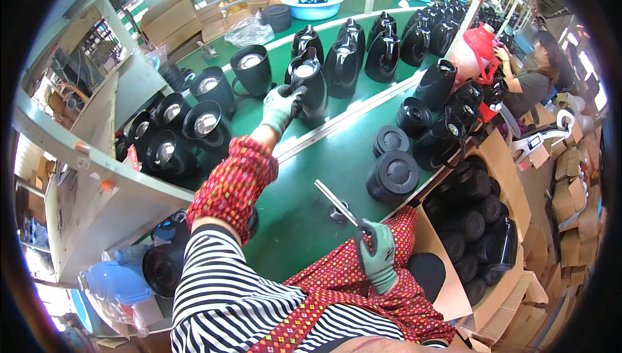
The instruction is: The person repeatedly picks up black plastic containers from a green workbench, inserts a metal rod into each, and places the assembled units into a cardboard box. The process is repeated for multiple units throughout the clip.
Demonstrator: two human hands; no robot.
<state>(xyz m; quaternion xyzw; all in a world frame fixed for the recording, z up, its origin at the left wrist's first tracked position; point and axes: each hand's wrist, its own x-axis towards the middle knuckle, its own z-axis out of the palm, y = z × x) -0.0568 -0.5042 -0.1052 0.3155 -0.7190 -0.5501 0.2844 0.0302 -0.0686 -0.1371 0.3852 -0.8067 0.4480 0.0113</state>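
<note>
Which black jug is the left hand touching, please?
The jug directly right of the gloved left hand; that hand touches none of the others.

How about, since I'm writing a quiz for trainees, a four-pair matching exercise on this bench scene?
1. Left hand
2. Right hand
3. Stacked black discs
4. Pale blue basin

A. holding a long metal tool
B. at the back, with dark rings inside
C. at a black jug
D. left of the open cardboard box

Pairs: 1-C, 2-A, 3-D, 4-B
</note>
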